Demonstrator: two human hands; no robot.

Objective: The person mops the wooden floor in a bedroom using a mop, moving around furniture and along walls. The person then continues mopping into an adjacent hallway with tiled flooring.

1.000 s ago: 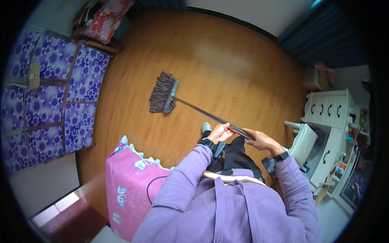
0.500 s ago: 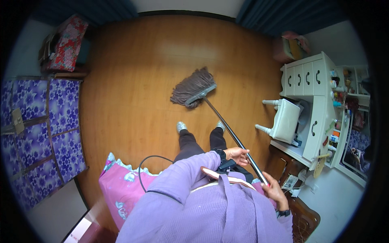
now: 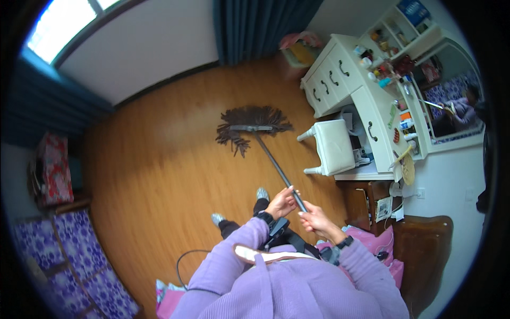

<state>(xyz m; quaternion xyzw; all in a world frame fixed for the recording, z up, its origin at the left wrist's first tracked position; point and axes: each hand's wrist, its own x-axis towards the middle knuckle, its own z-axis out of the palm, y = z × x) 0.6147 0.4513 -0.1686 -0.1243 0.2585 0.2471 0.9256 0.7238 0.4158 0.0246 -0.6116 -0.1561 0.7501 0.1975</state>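
Okay, looking at a mop (image 3: 275,164) with its dark shaggy head (image 3: 255,117) spread on the wooden floor (image 3: 159,149) just above the middle of the frame, so up and a bit left of the left hand (image 3: 282,203) and the right hand (image 3: 320,220). Runs slantwise along its long axis, from that head at upper centre down and rightward to the grip. Held two-handed, by the look of it: right fingers curled round the low end, left fingers wrapped just beside them, a little higher up the pole and so nearer the head. Can't judge the tightness of either grip. As for containers, got a pale bin (image 3: 291,63) near the top, right beside the blue curtain (image 3: 249,32), with something yellow (image 3: 304,55) and something pink in it, too blurry to name. Also spotted a red flowery box (image 3: 54,173) at the left edge, no clear view inside. Then a white desk (image 3: 383,151) at upper right, drawers (image 3: 328,72) closed, small bottles (image 3: 406,126) crowded on top, plus a white stool (image 3: 337,146) in front, well apart from the mop head.
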